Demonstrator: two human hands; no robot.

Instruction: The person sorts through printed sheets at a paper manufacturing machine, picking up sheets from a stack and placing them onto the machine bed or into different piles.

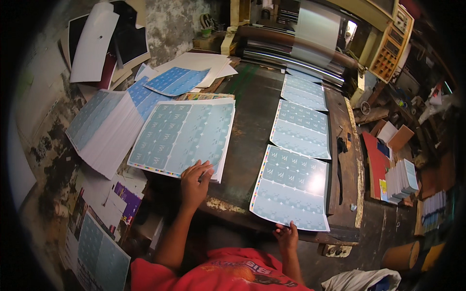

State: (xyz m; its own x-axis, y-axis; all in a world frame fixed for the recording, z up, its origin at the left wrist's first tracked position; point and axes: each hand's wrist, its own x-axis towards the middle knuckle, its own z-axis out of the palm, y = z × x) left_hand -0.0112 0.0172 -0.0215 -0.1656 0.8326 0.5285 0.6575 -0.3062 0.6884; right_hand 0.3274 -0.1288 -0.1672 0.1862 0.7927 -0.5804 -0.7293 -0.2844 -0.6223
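Where the right hand (286, 234) meets the sheet (292, 191): we've got fingertips right at the near edge, the hand part-curled; whether they pinch the paper, we can't tell.
Sheet: lying flat on the table (245, 128), nearest us in its row, beside the table's front edge and well apart from the rollers (272, 40).
Left hand (195, 178): over at the stack (182, 136), loosely open, fingers bent at the near edge; any grip on paper is hidden from us.
Row risk: a skewed pull could, we reckon, disturb the next sheet (301, 125), their edges lie so close.
Near-edge risk: lifting by one spot might crease the paper or let it slip off the front.
Print risk: should the ink be damp, we'd fear smears under those fingertips; the glare tells us nothing about dryness.
Stack risk: papers peek out along its right side, so a careless landing could leave it more ragged.
Dark half: pointing away, toward the rollers; pale half toward us, colour strip (259, 180) down the left.
Long axis: with this lens bending things, the sides look too alike for us to call.
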